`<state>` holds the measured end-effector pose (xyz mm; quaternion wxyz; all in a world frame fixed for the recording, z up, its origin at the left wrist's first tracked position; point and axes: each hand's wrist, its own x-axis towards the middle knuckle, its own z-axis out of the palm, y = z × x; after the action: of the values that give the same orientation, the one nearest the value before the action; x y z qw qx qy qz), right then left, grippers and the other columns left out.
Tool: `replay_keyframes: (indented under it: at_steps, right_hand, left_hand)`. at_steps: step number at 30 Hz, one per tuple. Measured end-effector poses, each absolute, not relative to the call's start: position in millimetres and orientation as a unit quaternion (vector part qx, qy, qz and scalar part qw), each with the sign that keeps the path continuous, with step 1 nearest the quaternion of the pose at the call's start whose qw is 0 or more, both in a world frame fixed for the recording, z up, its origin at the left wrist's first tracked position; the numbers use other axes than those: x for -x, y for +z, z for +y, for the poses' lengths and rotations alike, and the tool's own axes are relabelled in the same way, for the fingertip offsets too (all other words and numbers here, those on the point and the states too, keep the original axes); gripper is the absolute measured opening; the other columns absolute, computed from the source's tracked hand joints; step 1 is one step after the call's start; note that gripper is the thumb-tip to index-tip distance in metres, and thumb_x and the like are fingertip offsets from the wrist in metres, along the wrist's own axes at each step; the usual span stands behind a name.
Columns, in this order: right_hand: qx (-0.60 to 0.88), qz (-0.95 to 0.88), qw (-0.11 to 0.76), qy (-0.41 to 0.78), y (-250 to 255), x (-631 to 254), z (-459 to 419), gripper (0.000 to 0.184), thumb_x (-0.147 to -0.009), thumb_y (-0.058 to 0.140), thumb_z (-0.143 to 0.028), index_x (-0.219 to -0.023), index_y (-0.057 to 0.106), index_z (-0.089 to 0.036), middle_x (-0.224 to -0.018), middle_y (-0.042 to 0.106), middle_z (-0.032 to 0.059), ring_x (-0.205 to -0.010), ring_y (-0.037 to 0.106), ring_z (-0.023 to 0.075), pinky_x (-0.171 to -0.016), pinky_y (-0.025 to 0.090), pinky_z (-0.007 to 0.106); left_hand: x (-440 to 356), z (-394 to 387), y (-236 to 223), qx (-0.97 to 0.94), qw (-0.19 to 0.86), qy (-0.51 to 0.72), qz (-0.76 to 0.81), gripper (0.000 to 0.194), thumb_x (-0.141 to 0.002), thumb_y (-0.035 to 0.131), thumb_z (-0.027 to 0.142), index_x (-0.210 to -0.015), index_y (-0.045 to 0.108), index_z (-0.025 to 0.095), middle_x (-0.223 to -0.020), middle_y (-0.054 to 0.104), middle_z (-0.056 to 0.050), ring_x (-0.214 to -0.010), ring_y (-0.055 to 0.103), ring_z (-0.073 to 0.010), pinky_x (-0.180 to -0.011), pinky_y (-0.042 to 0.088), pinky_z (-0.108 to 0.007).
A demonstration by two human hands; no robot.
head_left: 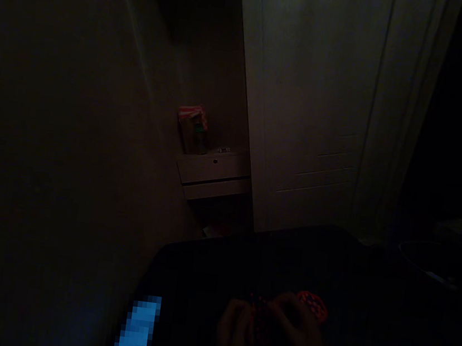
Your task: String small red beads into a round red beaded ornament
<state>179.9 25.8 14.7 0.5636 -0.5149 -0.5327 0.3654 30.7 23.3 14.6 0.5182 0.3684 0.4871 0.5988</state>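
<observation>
Super dark in here, so take this with some salt. Biggest thing is the tall pale door at the back, then the black surface below it. Next down is the small drawer unit on the wall, then a pixelated blue patch bottom left.

The left hand has its fingers curled in, and the right hand has thumb and finger bent toward it, partly open. Can't tell if either one actually has a grip. The red beads, or whatever those specks are, sit right between the hands, over the black surface. The round red thing is just beyond the right hand, can't tell if they touch.

For fiddly stuff like this I'd steady the bits with the left, work with right fingertips only, and honestly, get a lamp on.

Count: one door, one black surface, one drawer unit, one blue patch, two hands, one round red thing. Beads: loads, too dim and small to count.
</observation>
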Motion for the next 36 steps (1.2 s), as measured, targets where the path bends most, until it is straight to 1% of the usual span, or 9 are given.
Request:
replay_keyframes:
  at_steps: [4, 7, 11, 15, 18, 21, 26, 31, 36]
  right_hand:
    - [0.515, -0.529, 0.565, 0.368, 13.8, -180.4, 26.3, 0.027, -0.083, 0.067, -0.049, -0.088, 0.076, -0.024, -0.091, 0.079, 0.0053, -0.089, 0.073, 0.0264, -0.082, 0.057, 0.033]
    - [0.521, -0.527, 0.564, 0.365, 13.2, -180.7, 25.5, 0.031, -0.083, 0.066, -0.050, -0.098, 0.079, -0.025, -0.104, 0.080, 0.0069, -0.101, 0.073, 0.0287, -0.091, 0.056, 0.036]
    - [0.521, -0.517, 0.572, 0.366, 13.0, -180.6, 23.1, 0.037, -0.084, 0.063, -0.054, -0.103, 0.079, -0.026, -0.111, 0.080, 0.0076, -0.107, 0.071, 0.0298, -0.094, 0.057, 0.038]
    - [0.520, -0.514, 0.579, 0.361, 11.5, -181.4, 22.7, 0.036, -0.086, 0.063, -0.053, -0.105, 0.078, -0.027, -0.112, 0.079, 0.0076, -0.109, 0.070, 0.0299, -0.094, 0.056, 0.038]
    - [0.519, -0.516, 0.583, 0.355, 9.8, -182.4, 24.3, 0.034, -0.089, 0.061, -0.052, -0.106, 0.076, -0.027, -0.111, 0.078, 0.0067, -0.107, 0.070, 0.0285, -0.093, 0.056, 0.037]
    - [0.523, -0.517, 0.581, 0.349, 8.8, -183.1, 26.4, 0.033, -0.091, 0.058, -0.051, -0.106, 0.075, -0.026, -0.106, 0.078, 0.0062, -0.101, 0.071, 0.0271, -0.088, 0.056, 0.035]
    - [0.522, -0.512, 0.579, 0.360, 10.0, -183.0, 28.2, 0.030, -0.087, 0.065, -0.049, -0.100, 0.075, -0.024, -0.098, 0.078, 0.0057, -0.093, 0.072, 0.0262, -0.080, 0.057, 0.033]
    - [0.504, -0.522, 0.576, 0.376, 12.4, -181.8, 27.4, 0.024, -0.083, 0.070, -0.047, -0.086, 0.076, -0.023, -0.087, 0.078, 0.0049, -0.086, 0.072, 0.0257, -0.077, 0.057, 0.033]
    - [0.504, -0.532, 0.568, 0.375, 13.8, -181.5, 27.7, 0.022, -0.082, 0.071, -0.045, -0.083, 0.076, -0.024, -0.083, 0.079, 0.0043, -0.082, 0.073, 0.0256, -0.075, 0.057, 0.033]
  left_hand:
    - [-30.6, 23.6, 16.2, -0.381, 0.529, 0.586, 0.482, 0.046, -0.065, 0.080, 0.062, -0.071, 0.066, 0.018, -0.057, 0.052, 0.004, -0.052, 0.045, -0.0101, -0.048, 0.036, -0.021]
    - [-30.8, 24.0, 16.7, -0.387, 0.528, 0.585, 0.478, 0.049, -0.066, 0.078, 0.065, -0.070, 0.065, 0.018, -0.056, 0.049, 0.004, -0.051, 0.042, -0.0091, -0.047, 0.034, -0.020]
    - [-30.7, 25.2, 15.1, -0.385, 0.532, 0.577, 0.485, 0.053, -0.064, 0.077, 0.068, -0.072, 0.065, 0.017, -0.055, 0.047, 0.005, -0.050, 0.040, -0.0087, -0.047, 0.032, -0.020]
    - [-29.8, 26.2, 11.2, -0.382, 0.524, 0.582, 0.490, 0.051, -0.065, 0.077, 0.067, -0.073, 0.067, 0.017, -0.060, 0.052, 0.003, -0.054, 0.045, -0.0101, -0.050, 0.037, -0.020]
    - [-29.5, 26.6, 9.8, -0.385, 0.525, 0.583, 0.486, 0.049, -0.067, 0.077, 0.065, -0.072, 0.067, 0.018, -0.060, 0.052, 0.003, -0.054, 0.045, -0.0099, -0.050, 0.036, -0.020]
    - [-29.8, 27.1, 10.2, -0.390, 0.529, 0.578, 0.484, 0.047, -0.066, 0.079, 0.063, -0.069, 0.066, 0.018, -0.057, 0.048, 0.004, -0.052, 0.042, -0.0094, -0.048, 0.034, -0.020]
    - [-30.5, 25.9, 13.4, -0.365, 0.528, 0.587, 0.493, 0.047, -0.061, 0.082, 0.062, -0.074, 0.069, 0.019, -0.063, 0.057, 0.002, -0.054, 0.048, -0.0107, -0.050, 0.038, -0.021]
    - [-30.2, 25.3, 15.2, -0.392, 0.531, 0.585, 0.471, 0.050, -0.065, 0.078, 0.066, -0.067, 0.065, 0.018, -0.054, 0.047, 0.005, -0.050, 0.041, -0.0087, -0.047, 0.034, -0.020]
    - [-29.7, 27.5, 8.2, -0.356, 0.531, 0.593, 0.490, 0.050, -0.061, 0.081, 0.066, -0.073, 0.068, 0.019, -0.058, 0.053, 0.003, -0.052, 0.046, -0.0103, -0.048, 0.038, -0.021]
